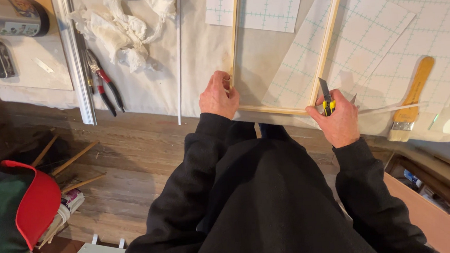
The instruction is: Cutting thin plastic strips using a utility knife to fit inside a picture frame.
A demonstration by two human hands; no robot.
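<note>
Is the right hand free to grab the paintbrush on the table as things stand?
Probably not at once: the right hand grips a yellow utility knife. The paintbrush lies close beside it, uncovered.

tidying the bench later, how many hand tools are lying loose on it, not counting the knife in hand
2: red-handled pliers at the left beside the crumpled rag, and a wooden-handled paintbrush at the right by the right hand. More may lie out of view.
</note>
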